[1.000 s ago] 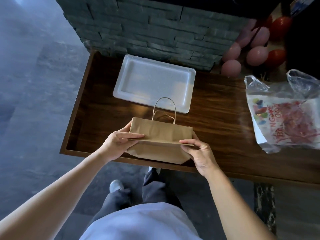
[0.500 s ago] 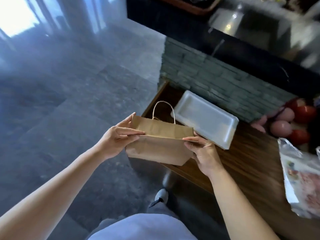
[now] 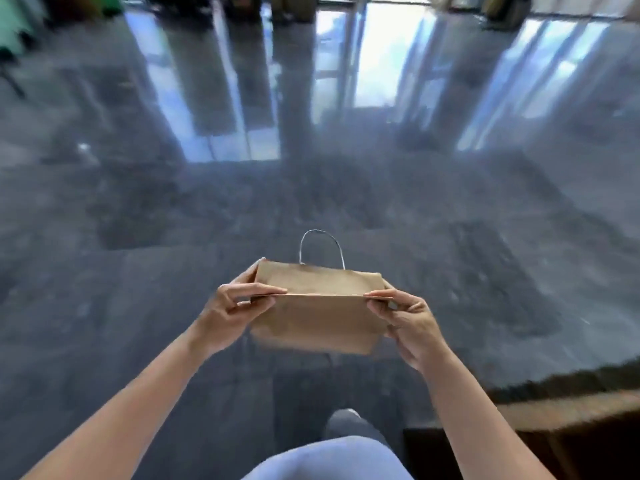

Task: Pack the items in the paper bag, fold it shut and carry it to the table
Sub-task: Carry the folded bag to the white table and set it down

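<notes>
Matt brown paper bag with thin cord handle — over a glossy, mirror-like dark stone floor.

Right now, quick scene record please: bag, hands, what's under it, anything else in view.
bag: brown paper bag, top folded over, held in the air
handle: one thin loop standing up behind the fold
left hand: pinching the fold's left end
right hand: pinching the fold's right end
below bag: dark glossy floor, not a table
wooden counter: corner at lower right, apart from the bag
contents: hidden
</notes>
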Demonstrator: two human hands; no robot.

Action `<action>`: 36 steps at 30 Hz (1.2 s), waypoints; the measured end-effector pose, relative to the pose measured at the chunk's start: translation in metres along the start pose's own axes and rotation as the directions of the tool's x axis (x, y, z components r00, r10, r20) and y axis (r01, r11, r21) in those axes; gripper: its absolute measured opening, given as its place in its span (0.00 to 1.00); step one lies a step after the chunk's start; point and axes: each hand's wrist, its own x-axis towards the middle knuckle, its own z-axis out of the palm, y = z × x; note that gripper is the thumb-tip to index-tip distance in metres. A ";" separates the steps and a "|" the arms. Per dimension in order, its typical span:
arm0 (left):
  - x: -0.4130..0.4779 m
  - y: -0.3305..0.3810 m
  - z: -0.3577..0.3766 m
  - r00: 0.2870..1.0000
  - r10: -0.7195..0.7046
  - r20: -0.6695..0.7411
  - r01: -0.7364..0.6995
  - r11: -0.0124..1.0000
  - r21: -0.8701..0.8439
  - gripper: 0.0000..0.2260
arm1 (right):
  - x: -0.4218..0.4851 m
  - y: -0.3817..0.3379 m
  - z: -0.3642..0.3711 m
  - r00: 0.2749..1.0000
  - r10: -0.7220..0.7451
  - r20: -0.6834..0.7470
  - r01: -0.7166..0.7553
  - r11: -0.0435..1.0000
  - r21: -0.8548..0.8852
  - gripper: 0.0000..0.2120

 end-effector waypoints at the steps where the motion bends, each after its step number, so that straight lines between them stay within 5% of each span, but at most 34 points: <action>1: -0.009 -0.006 -0.026 0.996 -0.025 -0.081 0.024 1.000 -0.017 0.18 | 0.022 0.002 0.027 0.998 0.021 0.058 -0.019 1.000 -0.023 0.04; 8: -0.053 -0.054 -0.179 0.797 -0.137 -0.589 0.151 0.988 -0.025 0.12 | 0.166 0.022 0.231 0.861 0.200 0.467 -0.114 0.972 -0.207 0.04; 16: -0.023 -0.086 -0.365 0.495 -0.138 -0.858 0.179 0.982 -0.054 0.09 | 0.319 0.040 0.461 0.659 0.331 0.675 -0.107 0.930 -0.351 0.08; 19: -0.013 -0.080 -0.434 0.386 -0.114 -0.915 0.191 0.981 -0.041 0.09 | 0.362 0.031 0.551 0.574 0.393 0.718 -0.082 0.901 -0.427 0.19; 24: -0.014 -0.091 -0.535 0.258 -0.101 -0.961 0.202 0.978 -0.048 0.07 | 0.416 0.033 0.691 0.434 0.449 0.781 -0.037 0.875 -0.483 0.25; 30: -0.015 -0.148 -0.688 0.143 -0.112 -0.983 0.131 0.987 -0.093 0.06 | 0.481 0.077 0.869 0.370 0.479 0.796 0.025 0.851 -0.524 0.10; 36: -0.008 -0.189 -0.896 0.151 -0.129 -0.980 0.072 0.990 -0.119 0.05 | 0.552 0.102 1.067 0.408 0.447 0.796 0.070 0.854 -0.516 0.06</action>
